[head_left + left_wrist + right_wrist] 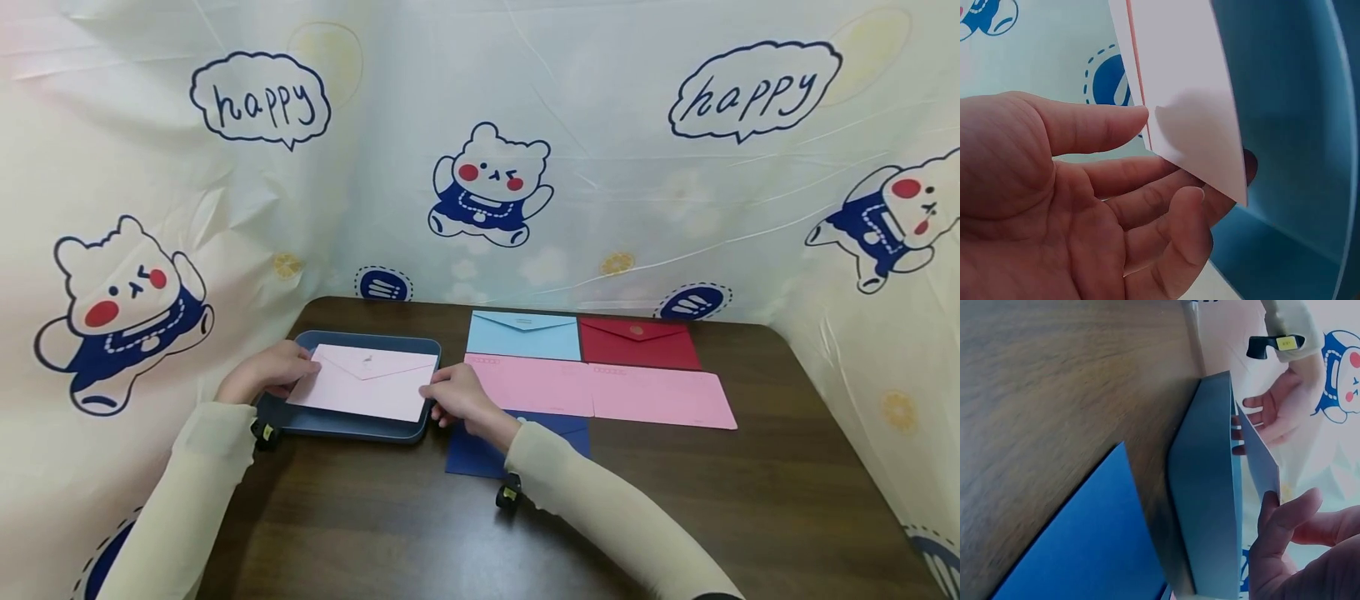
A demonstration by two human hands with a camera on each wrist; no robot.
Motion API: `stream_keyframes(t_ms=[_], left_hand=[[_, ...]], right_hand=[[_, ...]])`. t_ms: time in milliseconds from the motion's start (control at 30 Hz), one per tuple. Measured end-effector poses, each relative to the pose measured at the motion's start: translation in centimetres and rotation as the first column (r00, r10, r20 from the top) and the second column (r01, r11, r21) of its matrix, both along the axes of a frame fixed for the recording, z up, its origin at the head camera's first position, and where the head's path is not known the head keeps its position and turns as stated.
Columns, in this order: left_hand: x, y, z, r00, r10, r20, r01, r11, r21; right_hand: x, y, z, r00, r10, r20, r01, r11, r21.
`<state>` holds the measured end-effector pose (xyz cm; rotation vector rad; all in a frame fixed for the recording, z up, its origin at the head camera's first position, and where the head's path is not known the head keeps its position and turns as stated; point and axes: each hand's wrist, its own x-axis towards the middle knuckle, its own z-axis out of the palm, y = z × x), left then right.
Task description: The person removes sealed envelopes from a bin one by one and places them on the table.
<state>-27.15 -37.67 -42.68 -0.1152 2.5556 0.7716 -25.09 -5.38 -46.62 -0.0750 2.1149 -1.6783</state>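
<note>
A pale pink envelope (367, 390), its pointed flap facing up, is held over the blue-grey tray (397, 340). At its left end my left hand (272, 372) pinches it. In the left wrist view the thumb lies on the envelope's face (1185, 75) and the fingers reach behind it. My right hand (463, 395) pinches the opposite end, near the tray's right side. The right wrist view shows the envelope (1260, 456) tilted above the tray wall (1207, 487), between both hands.
Right of the tray lie a light blue envelope (525, 336), a red envelope (641, 343) and two pink envelopes (532, 387) side by side. A dark blue envelope (472, 454) sits partly beneath my right forearm. A printed curtain (600, 167) surrounds the brown table (675, 508).
</note>
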Motion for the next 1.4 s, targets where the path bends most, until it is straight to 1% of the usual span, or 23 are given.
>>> stream_keyframes(t_ms=[133,400,500,633,733,867,967,1133,1233,1300,1400], left_hand=[[0.2,0.2,0.0,0.999,-0.024,-0.033,0.023,0.999,-0.022],[1.1,1.2,0.3,0.997,-0.037,-0.068,0.032,0.997,-0.071],[1.4,1.6,0.3,0.995,-0.056,-0.086,0.05,0.996,-0.07],[1.5,1.9,0.3,0.991,-0.07,-0.111,0.063,0.996,-0.063],[1.5,2.2,0.3,0.992,-0.064,-0.11,0.057,0.996,-0.065],[1.6,2.6,0.3,0.99,-0.07,-0.12,0.059,0.994,-0.09],[1.9,2.8,0.4,0.985,-0.084,-0.15,0.065,0.99,-0.128],[2.6,3.0,0.6,0.982,-0.084,-0.171,0.056,0.985,-0.161],[3.2,3.4,0.6,0.969,-0.099,-0.226,0.056,0.981,-0.187],[3.8,4.1,0.8,0.952,-0.119,-0.283,0.056,0.974,-0.221],[5.1,5.5,1.1,0.92,-0.138,-0.366,0.041,0.964,-0.262]], right_hand=[[-0.2,0.5,-0.3,1.0,0.002,0.009,-0.002,1.0,0.004],[-0.3,1.5,-1.0,1.0,0.022,-0.016,-0.022,1.0,0.008],[-0.3,1.9,-1.1,0.999,0.032,-0.03,-0.032,0.999,0.014],[-0.4,2.5,-1.2,0.998,0.039,-0.044,-0.038,0.999,0.011],[-0.4,3.0,-1.3,0.998,0.042,-0.044,-0.042,0.999,0.003],[-0.4,3.6,-1.3,0.998,0.05,-0.036,-0.05,0.999,-0.001],[-0.4,4.1,-1.5,0.998,0.055,-0.04,-0.055,0.998,0.003],[-0.3,4.9,-1.7,0.997,0.064,-0.054,-0.063,0.998,0.019],[-0.2,5.4,-1.8,0.996,0.066,-0.056,-0.065,0.998,0.028],[-0.2,5.7,-1.8,0.996,0.066,-0.058,-0.064,0.997,0.034],[-0.1,6.2,-1.8,0.996,0.063,-0.058,-0.061,0.998,0.035]])
